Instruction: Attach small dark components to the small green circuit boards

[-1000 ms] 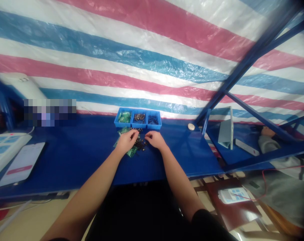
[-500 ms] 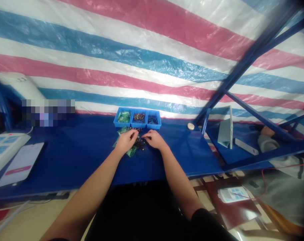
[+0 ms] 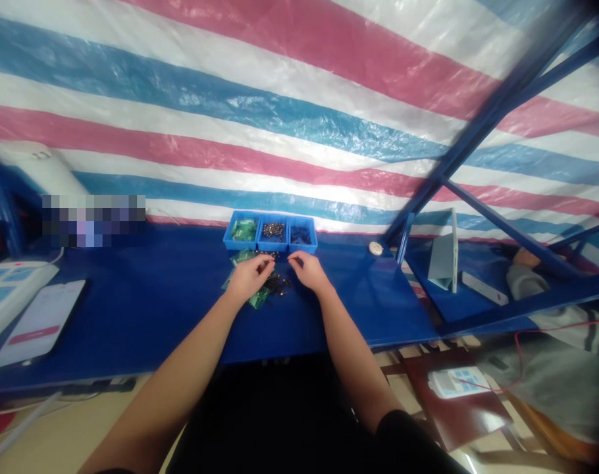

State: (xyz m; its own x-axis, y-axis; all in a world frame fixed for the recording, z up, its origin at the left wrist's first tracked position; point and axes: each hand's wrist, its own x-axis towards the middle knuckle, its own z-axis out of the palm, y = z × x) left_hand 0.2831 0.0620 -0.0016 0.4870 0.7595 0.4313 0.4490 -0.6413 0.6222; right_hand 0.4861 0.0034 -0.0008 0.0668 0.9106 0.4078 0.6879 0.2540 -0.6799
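My left hand is over a loose pile of small dark and brass-coloured parts, its thumb and fingers pinched; whatever is between them is too small to make out. To the right of the pile, my right hand is held just off the table, its fingertips together near the front of the bins. Green-tinted plastic pieces lie under and beside my left hand. Behind the hands stand three joined blue bins: the left bin has green pieces, the middle bin brass-coloured parts, the right bin dark parts.
A phone and a white power strip lie on the blue table at left. A round cream object sits at right, by a blue metal frame. Beyond the frame are a tablet-like panel and another person's sleeve.
My right hand has moved slightly up and right, away from the pile and toward the right bin. My left hand has stayed almost in place over the pile.
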